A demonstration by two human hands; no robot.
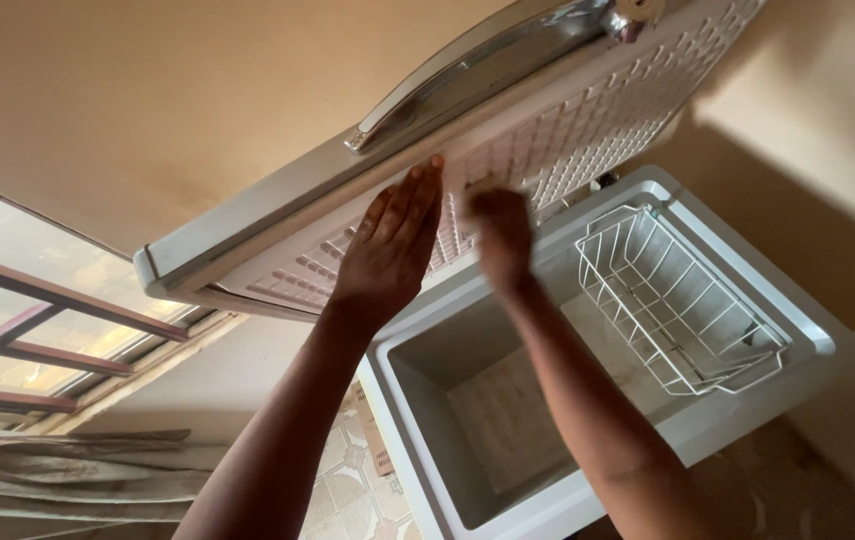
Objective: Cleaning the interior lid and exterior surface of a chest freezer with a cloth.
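A white chest freezer (797, 330) stands open with its lid (587, 130) raised. My left hand (387, 250) lies flat, fingers together, against the ribbed inner face of the lid near its front edge. Just to the right, my right hand (502, 235) is blurred and closed around a small pale pad (478, 186) that it presses on the same inner face. A long silver handle (477, 70) runs along the lid's outer edge. The freezer's inside (507, 420) looks bare and pale.
A white wire basket (677, 300) hangs in the freezer's right end. A window with dark bars (37, 320) is at the left, with bunched curtain cloth (57, 480) below it. Patterned floor tiles (347, 490) show beside the freezer. Tan walls surround it.
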